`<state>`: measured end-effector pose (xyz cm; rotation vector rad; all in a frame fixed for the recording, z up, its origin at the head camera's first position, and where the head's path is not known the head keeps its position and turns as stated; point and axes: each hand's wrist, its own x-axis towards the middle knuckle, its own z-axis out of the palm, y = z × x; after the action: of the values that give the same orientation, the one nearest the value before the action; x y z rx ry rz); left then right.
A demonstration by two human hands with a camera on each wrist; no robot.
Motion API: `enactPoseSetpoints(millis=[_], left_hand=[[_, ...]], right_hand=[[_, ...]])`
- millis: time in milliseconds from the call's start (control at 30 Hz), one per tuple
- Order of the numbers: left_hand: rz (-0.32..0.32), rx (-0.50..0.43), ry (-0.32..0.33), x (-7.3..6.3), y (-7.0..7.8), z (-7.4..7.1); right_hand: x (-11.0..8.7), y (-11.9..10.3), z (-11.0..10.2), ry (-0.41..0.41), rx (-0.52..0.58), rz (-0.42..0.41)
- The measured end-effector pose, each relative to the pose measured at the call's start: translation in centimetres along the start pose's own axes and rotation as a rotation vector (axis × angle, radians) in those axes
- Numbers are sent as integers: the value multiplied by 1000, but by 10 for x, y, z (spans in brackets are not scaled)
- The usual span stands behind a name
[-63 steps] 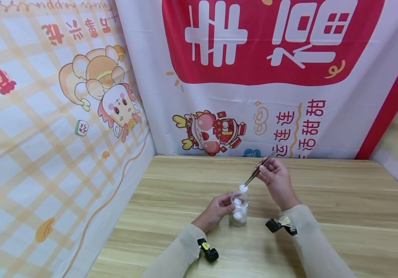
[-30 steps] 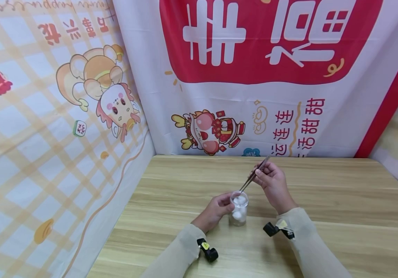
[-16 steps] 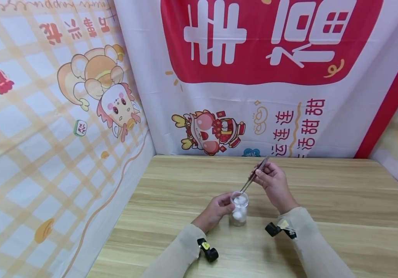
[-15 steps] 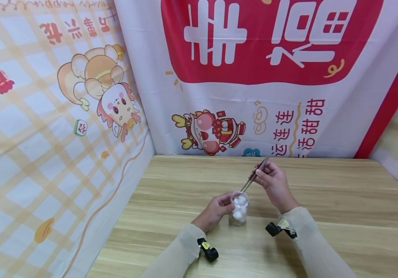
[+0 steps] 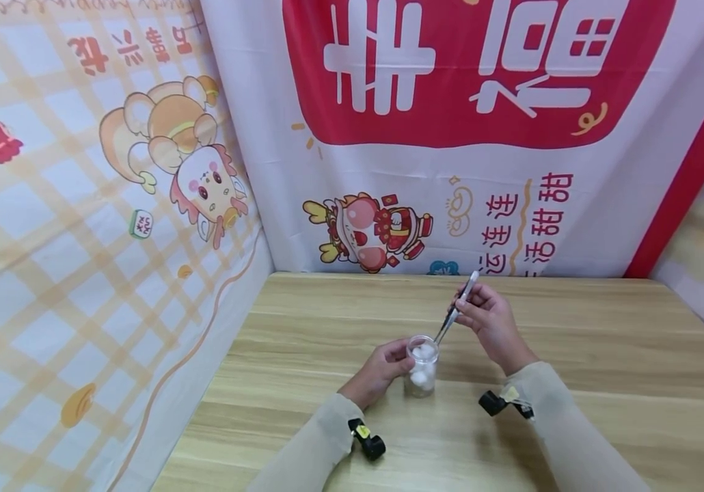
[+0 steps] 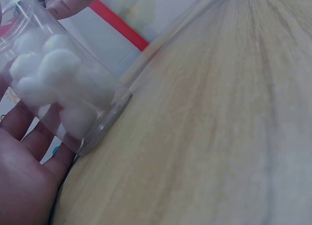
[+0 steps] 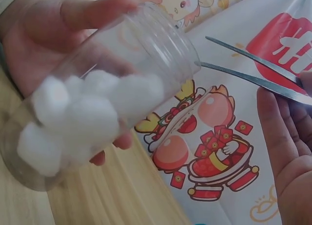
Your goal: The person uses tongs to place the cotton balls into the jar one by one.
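My left hand (image 5: 383,369) grips a clear, open-topped plastic jar (image 7: 161,49), its thumb and fingers round the upper side. The jar stands on the table, tilted in the wrist views. Several white cotton balls (image 7: 92,118) lie heaped inside it, leaving its neck free. In my right hand (image 5: 495,328) a pair of metal tweezers (image 7: 258,81) is pinched between thumb and fingers, pointing down and left. The tweezers' two tips stand apart at the jar's rim, with no cotton ball between them. The left wrist view shows the jar from the other side, its mouth cut off.
A light wood-grain table (image 5: 303,321) lies beneath both hands. Behind it hangs a white and red printed cloth (image 5: 290,225), and a checked cloth (image 5: 143,287) walls off the left side. Each wrist wears a black camera strap, the left strap (image 5: 367,441) close to the tabletop.
The cotton ball that the tweezers held over the jar has gone down into it and been let go. The tweezers have shifted slightly right to the rim. My left hand stays on the jar.
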<state>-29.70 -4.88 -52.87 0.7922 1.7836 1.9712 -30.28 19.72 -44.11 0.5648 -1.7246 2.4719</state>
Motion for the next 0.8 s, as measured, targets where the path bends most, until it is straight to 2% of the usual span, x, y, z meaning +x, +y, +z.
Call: enactPoseSetpoints(millis=[367,800], left_hand=[[22,-58,15,2,-5,0],[15,-81,17,3,-4,0]], right_hand=[[-4,-13,-16,30,-85,49],[-22,-10,-48,54,-210,105]])
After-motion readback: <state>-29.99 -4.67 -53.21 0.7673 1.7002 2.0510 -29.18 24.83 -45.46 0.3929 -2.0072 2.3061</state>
